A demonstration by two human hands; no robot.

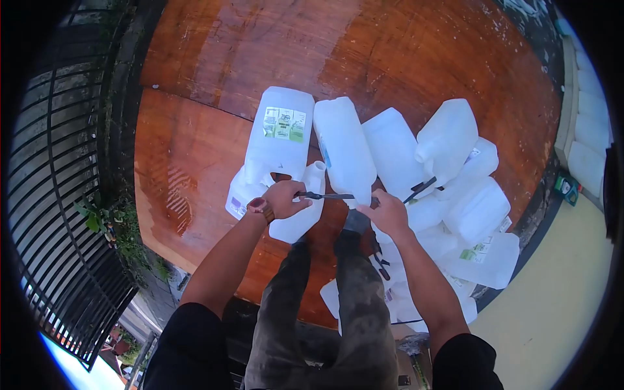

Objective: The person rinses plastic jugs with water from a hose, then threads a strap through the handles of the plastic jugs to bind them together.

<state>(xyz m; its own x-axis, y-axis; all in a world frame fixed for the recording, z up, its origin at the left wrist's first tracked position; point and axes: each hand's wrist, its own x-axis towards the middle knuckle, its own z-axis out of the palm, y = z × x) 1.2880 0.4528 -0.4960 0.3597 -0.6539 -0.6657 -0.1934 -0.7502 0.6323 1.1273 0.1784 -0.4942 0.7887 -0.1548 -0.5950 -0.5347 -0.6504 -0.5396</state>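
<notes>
My left hand (287, 199), with a brown watch on its wrist, is closed on a dark strap (333, 196). The strap stretches to the right, across the lower end of a white plastic jug (344, 146). At that end my right hand (388, 214) is closed, its fingertips against the jug's edge; the exact grip is partly hidden. Another jug (281, 133) with a green label lies just beyond my left hand. Beneath that hand is a smaller-looking jug (296, 218), its open neck pointing away from me.
Several more white jugs (481, 208) lie heaped on the right, with a dark strap piece (420, 188) among them. All rest on a reddish-brown wooden board (260, 45). A black metal fence (65, 162) runs along the left, and a pale wall ledge (552, 279) along the right.
</notes>
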